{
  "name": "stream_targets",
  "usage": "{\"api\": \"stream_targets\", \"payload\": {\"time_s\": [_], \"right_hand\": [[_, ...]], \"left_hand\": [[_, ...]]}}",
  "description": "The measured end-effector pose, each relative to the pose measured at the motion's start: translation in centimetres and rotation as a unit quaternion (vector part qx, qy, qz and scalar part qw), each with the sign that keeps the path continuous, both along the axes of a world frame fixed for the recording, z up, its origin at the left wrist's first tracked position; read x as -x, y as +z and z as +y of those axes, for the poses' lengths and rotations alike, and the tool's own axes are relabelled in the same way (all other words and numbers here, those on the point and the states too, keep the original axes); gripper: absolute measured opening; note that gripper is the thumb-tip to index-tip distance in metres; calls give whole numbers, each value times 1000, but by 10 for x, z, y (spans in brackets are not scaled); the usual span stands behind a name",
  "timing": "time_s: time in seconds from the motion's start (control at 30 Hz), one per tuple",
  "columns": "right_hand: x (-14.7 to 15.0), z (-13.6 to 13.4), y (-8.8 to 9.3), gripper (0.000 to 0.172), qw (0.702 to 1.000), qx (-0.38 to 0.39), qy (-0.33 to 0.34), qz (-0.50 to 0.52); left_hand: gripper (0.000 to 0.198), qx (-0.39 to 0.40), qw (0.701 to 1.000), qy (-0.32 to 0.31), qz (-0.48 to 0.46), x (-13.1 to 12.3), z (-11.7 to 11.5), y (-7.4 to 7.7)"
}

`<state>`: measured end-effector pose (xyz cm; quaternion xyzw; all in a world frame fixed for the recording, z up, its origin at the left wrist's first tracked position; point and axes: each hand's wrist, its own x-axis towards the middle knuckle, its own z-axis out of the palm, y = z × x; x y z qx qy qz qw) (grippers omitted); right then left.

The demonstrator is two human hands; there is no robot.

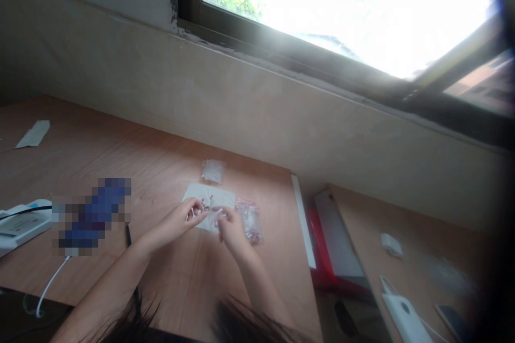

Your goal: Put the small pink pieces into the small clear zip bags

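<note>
My left hand [177, 221] and my right hand [231, 229] hover close together above a white paper card [209, 192] on the wooden table [169, 273]. Each hand pinches something small and white between its fingers, though the fingers hide most of it. Small red and white pieces lie on the card. Just right of my right hand is a small transparent plastic bag [250, 221] holding similar red and white pieces. A second transparent bag [213, 170] lies beyond the card.
A pixelated blue patch [92, 213] hides something left of my hands, next to a white device [24, 225] with a white cable [52, 284]. A pale strip [34, 134] lies far left. The table ends at a wall below a bright window [341, 5]. A red-and-white folder [328, 241] stands beyond the right edge.
</note>
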<state>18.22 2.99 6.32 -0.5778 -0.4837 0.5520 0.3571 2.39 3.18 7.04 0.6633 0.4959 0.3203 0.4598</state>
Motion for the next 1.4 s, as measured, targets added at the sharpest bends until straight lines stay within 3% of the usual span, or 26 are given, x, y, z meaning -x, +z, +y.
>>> {"api": "stream_targets", "payload": {"time_s": [0.13,0.23,0.37,0.57,0.83,1.17,1.4], "right_hand": [[7,-3,-2,26,990,43,96,98],[14,-2,-9,24,990,48,72,116],[17,-2,-21,29,992,34,-41,111],[22,-10,-39,29,993,48,35,104],[23,-1,-64,29,989,90,14,113],[11,6,-76,33,974,132,50,177],[11,5,-80,31,974,118,53,187]], "left_hand": [[36,156,983,34,-96,11,-10,-24],[40,224,963,46,-139,19,-13,-40],[36,222,951,119,-180,31,-12,-58],[38,227,935,187,-198,43,-8,-75],[42,242,936,175,-188,47,-10,-76],[38,215,955,178,-100,47,-5,-77],[33,191,958,173,-124,44,-2,-66]]}}
